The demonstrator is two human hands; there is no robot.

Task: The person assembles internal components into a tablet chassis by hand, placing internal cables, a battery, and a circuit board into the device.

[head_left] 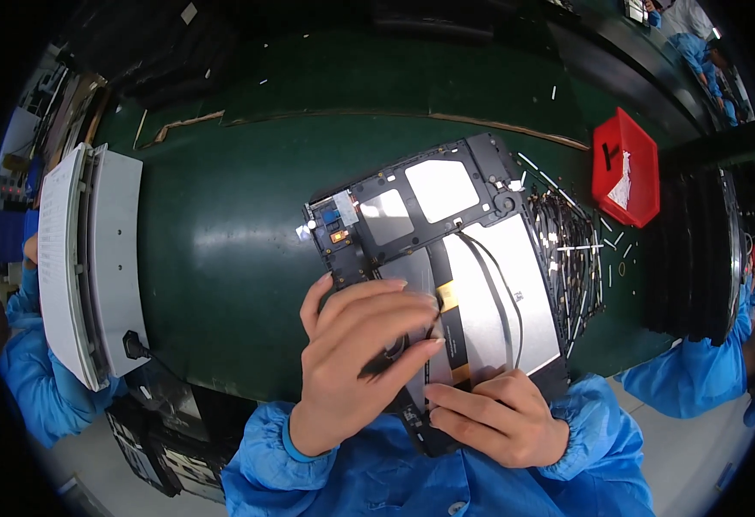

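An opened tablet back (446,233) lies tilted on the green mat, showing a black inner frame, silver plates and a thin black cable (500,289) looping across the silver battery area. My left hand (356,362) rests on its lower left part, fingers curled over and pressing near a yellow strip (448,297). My right hand (502,418) holds the tablet's near edge, thumb and fingers pinched on the rim. Whether the left fingers pinch the cable's end is hidden.
A heap of thin black cables (571,250) lies right of the tablet, with white slips scattered around. A red bin (626,168) stands at the right. A white boxy machine (93,263) sits at the left. Other workers' blue sleeves show at both sides.
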